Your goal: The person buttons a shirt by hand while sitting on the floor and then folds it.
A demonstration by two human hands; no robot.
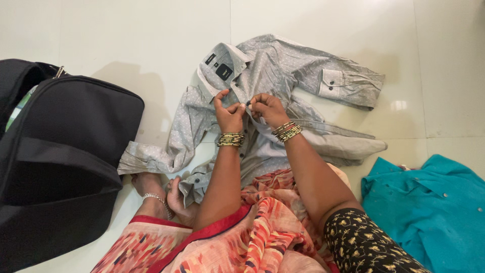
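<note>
Nearest to me I see my lap draped in a pink, red and orange patterned cloth [242,237], with a black sleeve with gold flower print [364,245] on my right arm and my bare feet [161,194] tucked in at the near left, one ankle wearing a silver chain. On the near right a teal garment [434,212] lies crumpled on the pale tiled floor [126,35], well apart from my hands. On the left stands a large black fabric travel bag [60,151], its top flap open, just beside one sleeve of the shirt. Beyond my lap, in the middle of the floor, the grey dotted long-sleeved cotton shirt [283,65] is spread out face up, collar at the far end, sleeves flung to left and right. My left hand [230,114] and my right hand [268,108], both with gold bangles at the wrist, meet over the shirt's front placket just below the collar. The fingers of both hands are pinched on the fabric edges there, the left thumb and forefinger gripping one side, the right fingertips gripping the other around a small dark button.
</note>
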